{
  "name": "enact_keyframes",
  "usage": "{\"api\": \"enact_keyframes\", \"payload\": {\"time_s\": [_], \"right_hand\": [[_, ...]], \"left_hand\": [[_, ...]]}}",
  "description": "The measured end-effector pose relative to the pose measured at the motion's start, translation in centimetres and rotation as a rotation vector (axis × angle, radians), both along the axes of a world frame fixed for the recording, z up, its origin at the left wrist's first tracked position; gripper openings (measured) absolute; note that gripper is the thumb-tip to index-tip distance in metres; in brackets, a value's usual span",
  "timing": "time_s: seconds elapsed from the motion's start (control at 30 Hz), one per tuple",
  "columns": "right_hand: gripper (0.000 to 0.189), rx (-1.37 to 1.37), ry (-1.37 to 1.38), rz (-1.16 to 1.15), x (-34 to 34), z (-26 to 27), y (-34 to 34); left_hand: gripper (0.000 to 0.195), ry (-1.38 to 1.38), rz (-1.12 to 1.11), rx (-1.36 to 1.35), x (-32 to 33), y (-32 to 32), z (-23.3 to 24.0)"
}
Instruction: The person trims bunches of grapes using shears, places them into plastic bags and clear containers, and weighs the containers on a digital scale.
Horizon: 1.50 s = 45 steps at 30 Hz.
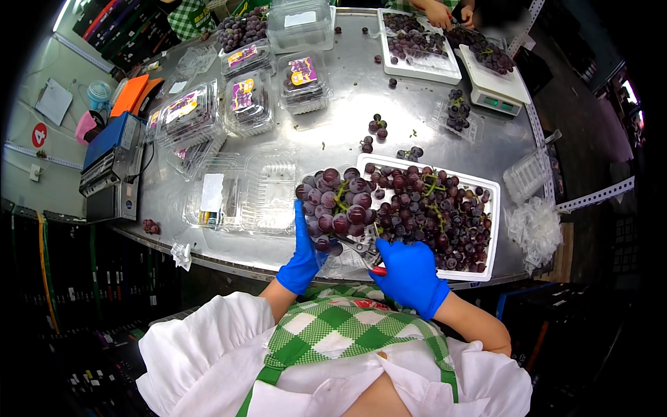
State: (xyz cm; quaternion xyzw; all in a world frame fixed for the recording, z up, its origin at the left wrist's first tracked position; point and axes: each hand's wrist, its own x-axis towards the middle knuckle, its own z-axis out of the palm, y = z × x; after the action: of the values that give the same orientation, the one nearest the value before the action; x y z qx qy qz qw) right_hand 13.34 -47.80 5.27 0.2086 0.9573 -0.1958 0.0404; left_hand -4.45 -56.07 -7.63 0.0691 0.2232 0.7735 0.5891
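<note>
My left hand [301, 258], in a blue glove, supports a large bunch of purple grapes [333, 203] from its left side and from below. Gloved in blue too, my right hand [409, 273] grips red-handled fruit snips [365, 250], whose blades point at the bottom of that bunch. Part of a clear plastic container [338, 263] shows beneath the bunch. Just to the right lies a white foam tray [495, 224] filled with grape bunches [432, 213]. An open clear clamshell box [271, 187] rests left of the held bunch. The fingers of my left hand are partly hidden.
Labelled clamshells of grapes [250, 101] and stacked empty clamshells [299, 26] stand at the back left. Loose grapes [378, 126] lie mid-table. Farther right are a white digital scale [495, 86] and another foam tray [456, 78], where a co-worker's hands work. Crumpled plastic [534, 232] hangs at the right edge.
</note>
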Motion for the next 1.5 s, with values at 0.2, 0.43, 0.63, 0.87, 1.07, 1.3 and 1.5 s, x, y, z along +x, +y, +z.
{"api": "enact_keyframes", "payload": {"time_s": [0.2, 0.43, 0.63, 0.87, 1.07, 1.3, 1.5], "right_hand": [[0.039, 0.093, 0.002, 0.004, -0.2, -0.1, -0.2], [0.038, 0.192, 0.012, 0.005, 0.0, -1.1, 0.1], [0.037, 0.190, 0.029, 0.013, -0.1, -1.3, 0.2], [0.050, 0.162, -0.069, 0.038, 0.5, 0.4, 0.1], [0.066, 0.263, -0.130, 0.009, 0.2, 0.2, 0.0], [0.067, 0.393, -0.146, 0.038, -0.1, -0.4, -0.2], [0.064, 0.321, -0.102, 0.043, 0.7, -0.2, 0.2]], "left_hand": [[0.066, -0.045, 0.084, -0.096, 1.2, -0.1, 2.4], [0.062, -0.159, 0.115, -0.128, 1.5, 0.0, 2.5], [0.063, -0.175, 0.127, -0.067, 1.4, 0.3, 2.6], [0.064, -0.033, 0.125, -0.075, 0.9, 0.6, 3.4], [0.061, 0.011, 0.144, -0.103, 0.9, 0.4, 3.6], [0.062, 0.064, 0.132, -0.106, 1.2, 0.8, 4.2], [0.066, 0.069, 0.119, -0.144, 1.1, 0.6, 4.0]]}}
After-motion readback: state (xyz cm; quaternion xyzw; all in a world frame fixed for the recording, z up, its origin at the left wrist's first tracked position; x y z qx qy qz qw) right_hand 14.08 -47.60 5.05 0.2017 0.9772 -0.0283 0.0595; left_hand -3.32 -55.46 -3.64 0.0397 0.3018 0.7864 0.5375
